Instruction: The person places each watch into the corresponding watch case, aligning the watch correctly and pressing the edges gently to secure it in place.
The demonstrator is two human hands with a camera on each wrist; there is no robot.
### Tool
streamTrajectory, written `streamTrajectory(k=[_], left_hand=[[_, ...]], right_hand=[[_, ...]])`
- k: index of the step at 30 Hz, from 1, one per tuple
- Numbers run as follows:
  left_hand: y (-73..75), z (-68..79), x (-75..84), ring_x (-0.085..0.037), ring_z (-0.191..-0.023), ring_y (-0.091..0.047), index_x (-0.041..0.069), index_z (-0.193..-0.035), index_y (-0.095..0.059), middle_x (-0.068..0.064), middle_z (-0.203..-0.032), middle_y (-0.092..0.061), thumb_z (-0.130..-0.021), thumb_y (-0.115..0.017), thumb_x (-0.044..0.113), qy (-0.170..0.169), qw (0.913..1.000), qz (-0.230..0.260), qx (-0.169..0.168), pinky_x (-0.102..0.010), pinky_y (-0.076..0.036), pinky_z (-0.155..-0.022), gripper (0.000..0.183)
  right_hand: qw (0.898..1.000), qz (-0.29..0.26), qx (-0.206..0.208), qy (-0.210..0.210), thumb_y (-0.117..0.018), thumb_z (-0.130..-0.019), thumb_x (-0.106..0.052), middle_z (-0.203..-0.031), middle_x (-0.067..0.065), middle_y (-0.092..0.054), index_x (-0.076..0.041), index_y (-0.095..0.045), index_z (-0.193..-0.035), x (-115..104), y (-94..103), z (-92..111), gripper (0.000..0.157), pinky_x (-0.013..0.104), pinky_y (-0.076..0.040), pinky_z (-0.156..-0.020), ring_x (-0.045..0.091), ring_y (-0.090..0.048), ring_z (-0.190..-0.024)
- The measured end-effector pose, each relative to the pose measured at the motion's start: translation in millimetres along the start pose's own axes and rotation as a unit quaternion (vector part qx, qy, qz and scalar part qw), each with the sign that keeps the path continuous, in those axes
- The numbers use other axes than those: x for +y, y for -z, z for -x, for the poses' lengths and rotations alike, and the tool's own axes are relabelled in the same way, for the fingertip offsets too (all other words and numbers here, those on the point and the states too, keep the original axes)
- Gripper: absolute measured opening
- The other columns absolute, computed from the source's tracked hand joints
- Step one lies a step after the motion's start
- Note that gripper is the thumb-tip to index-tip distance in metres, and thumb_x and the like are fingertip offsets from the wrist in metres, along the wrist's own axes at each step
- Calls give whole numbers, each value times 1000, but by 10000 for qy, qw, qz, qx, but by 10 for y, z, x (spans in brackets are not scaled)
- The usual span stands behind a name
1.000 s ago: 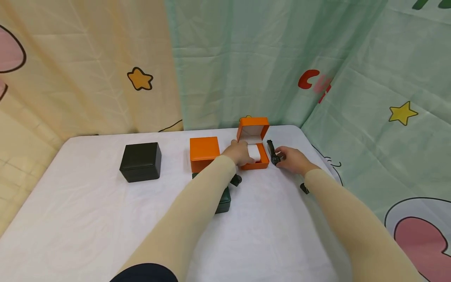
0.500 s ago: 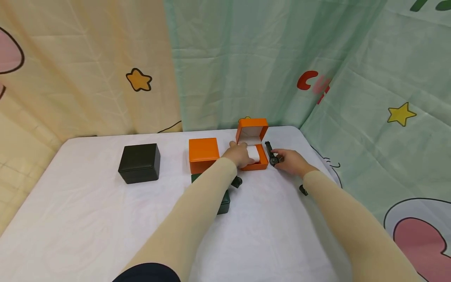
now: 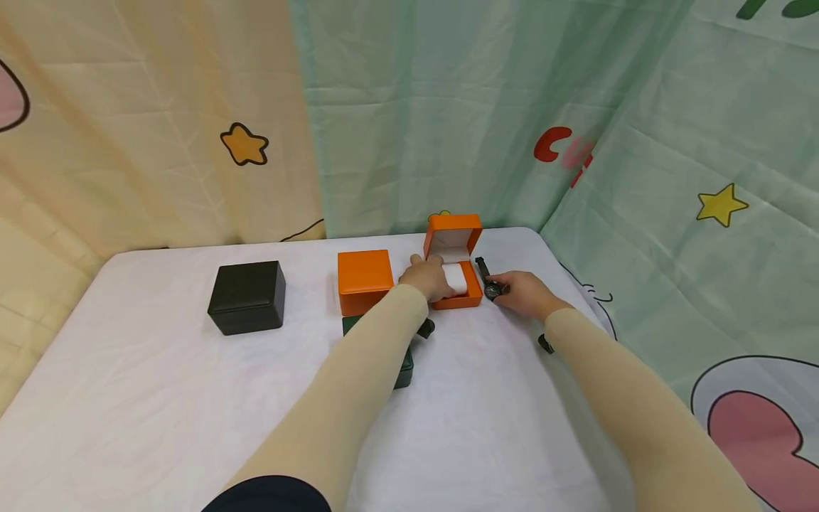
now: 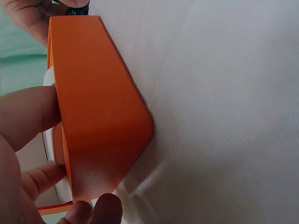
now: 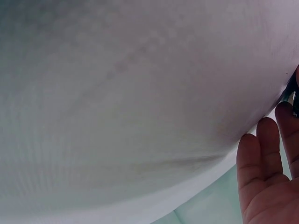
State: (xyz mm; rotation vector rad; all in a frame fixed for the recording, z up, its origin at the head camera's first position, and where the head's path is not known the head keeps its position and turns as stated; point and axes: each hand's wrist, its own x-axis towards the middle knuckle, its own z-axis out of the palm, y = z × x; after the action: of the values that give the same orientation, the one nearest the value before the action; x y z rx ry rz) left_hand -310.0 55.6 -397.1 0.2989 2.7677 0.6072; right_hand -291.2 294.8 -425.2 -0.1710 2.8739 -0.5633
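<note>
An orange watch box (image 3: pixel 471 288) stands with its lid raised at the back right of the table, a white cushion (image 3: pixel 456 277) inside it. My left hand (image 3: pixel 427 277) grips the box's left side; in the left wrist view some fingers (image 4: pixel 32 112) reach over the rim and others lie against the outer corner. Just right of the box, a black wristwatch (image 3: pixel 493 290) lies lengthwise on the cloth. My right hand (image 3: pixel 525 293) pinches it at the dial. Only a sliver of the watch (image 5: pixel 295 100) shows in the right wrist view, beside the fingertips.
A closed orange box (image 3: pixel 365 274) sits left of the open one, and a black box (image 3: pixel 248 295) farther left. My left forearm partly hides a dark green box (image 3: pixel 404 373) and a black strap-like piece (image 3: pixel 426 328). Another small black piece (image 3: pixel 545 344) lies by the right sleeve.
The head view has turned slightly, so everything sits a little farther left in it. My right fingers have drawn closer together on the watch; the left hand stays on the box.
</note>
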Motion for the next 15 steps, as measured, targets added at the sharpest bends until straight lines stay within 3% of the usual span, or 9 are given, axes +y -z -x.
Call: streamTrajectory(k=[9, 15], left_hand=[[5, -30, 3, -32, -110, -53, 21, -159, -43, -21, -141, -44, -91, -80, 44, 100, 9997, 209, -4, -44, -56, -97, 81], [-19, -6, 12, -33, -109, -56, 21, -156, -47, -21, -140, -44, -89, -83, 43, 126, 9991, 397, 0, -46, -55, -99, 79]], right_hand=[[10000, -18, 36, 31, -74, -96, -13, -148, 20, -61, -8, -59, -149, -43, 12, 3, 55, 55, -44, -118, 38, -57, -137], [9999, -63, 63, 144, -75, -95, -11, -144, 21, -64, -5, -63, -144, -5, -15, -4, 50, 55, -46, -116, 38, -60, -130]])
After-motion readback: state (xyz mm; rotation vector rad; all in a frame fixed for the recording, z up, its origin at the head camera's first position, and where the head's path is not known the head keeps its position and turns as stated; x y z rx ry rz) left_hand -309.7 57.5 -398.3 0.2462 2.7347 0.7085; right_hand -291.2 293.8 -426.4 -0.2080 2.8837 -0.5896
